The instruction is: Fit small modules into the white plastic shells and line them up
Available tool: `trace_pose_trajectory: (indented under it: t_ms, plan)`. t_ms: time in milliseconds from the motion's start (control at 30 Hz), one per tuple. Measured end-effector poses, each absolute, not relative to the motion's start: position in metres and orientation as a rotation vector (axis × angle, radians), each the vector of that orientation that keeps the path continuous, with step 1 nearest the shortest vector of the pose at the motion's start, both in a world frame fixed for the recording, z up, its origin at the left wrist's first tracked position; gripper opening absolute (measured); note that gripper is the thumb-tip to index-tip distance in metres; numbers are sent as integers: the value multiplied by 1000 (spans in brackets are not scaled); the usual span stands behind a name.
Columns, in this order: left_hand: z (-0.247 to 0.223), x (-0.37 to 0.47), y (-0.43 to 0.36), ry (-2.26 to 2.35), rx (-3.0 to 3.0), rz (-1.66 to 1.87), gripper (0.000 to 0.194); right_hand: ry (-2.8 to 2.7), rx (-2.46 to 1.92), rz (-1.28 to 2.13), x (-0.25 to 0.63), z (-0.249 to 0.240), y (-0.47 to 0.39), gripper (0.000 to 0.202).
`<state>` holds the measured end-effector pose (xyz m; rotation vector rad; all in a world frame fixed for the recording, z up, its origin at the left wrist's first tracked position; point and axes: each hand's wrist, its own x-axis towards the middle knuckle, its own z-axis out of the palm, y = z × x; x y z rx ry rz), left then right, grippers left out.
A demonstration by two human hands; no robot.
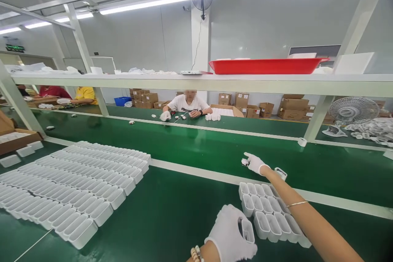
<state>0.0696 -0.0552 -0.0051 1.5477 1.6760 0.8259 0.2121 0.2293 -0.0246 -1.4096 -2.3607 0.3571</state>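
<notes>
A left hand (230, 231) gloved in white fabric curls inward close to the body, while a bare right forearm (316, 229) stretches diagonally forward, its white-gloved right hand (254, 163) extending the index finger.

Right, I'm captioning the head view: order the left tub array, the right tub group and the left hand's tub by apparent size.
1. Left tub array, largest
2. Right tub group
3. Tub in left hand, smallest

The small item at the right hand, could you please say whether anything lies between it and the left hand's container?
Yes: the pale strip and, nearer, some grouped containers lie between the small item and the held container.
</notes>
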Motion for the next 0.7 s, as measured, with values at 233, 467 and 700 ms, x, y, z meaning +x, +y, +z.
trace_pose_trajectory:
  t_ms: [233, 467, 700]
  plan:
    - [-2, 14, -67, 1637, 1449, 1066, 47, -2346, -1519, 741, 216, -31, 242, 27]
    - [1, 7, -68, 1580, 1330, 1192, 41, -2236, -1395, 939, 216, -13, 226, 15]
    - [14, 3, -78, 1640, 1442, 1251, 48, -2088, -1061, 1047, 205, 41, 144, 56]
